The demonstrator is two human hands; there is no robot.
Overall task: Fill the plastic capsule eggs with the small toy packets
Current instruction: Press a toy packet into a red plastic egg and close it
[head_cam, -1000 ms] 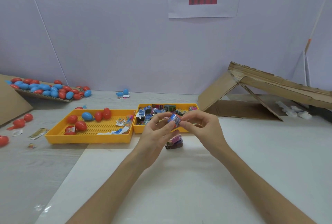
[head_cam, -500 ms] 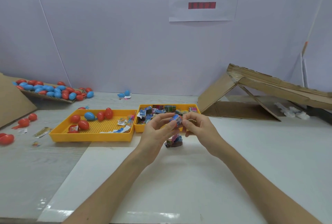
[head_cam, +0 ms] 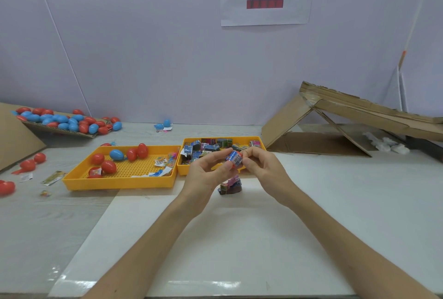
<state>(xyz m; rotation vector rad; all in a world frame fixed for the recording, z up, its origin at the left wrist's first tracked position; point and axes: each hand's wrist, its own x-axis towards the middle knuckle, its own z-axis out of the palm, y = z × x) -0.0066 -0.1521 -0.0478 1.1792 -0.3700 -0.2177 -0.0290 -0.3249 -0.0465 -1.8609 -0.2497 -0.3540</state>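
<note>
Both hands meet above the table in front of the yellow trays. My left hand (head_cam: 206, 174) and my right hand (head_cam: 261, 166) together pinch a small blue toy packet (head_cam: 233, 157) that sits against a red capsule piece, mostly hidden by the fingers. Beneath the hands a little pile of toy packets (head_cam: 230, 186) lies on the white mat. The right yellow tray (head_cam: 260, 144) holds several toy packets (head_cam: 208, 146). In the left yellow tray (head_cam: 119, 182) lie red and blue capsule eggs (head_cam: 117, 154) and some paper scraps.
A cardboard sheet (head_cam: 60, 129) at the back left carries several red and blue eggs. Loose red eggs (head_cam: 28, 165) and scraps lie at the far left. A folded cardboard box (head_cam: 347, 116) leans at the back right. A blue egg (head_cam: 165, 124) rests near the wall.
The hands stay together on the packet. The fingers have shifted slightly, turning the packet between them. The view has dipped a little.
</note>
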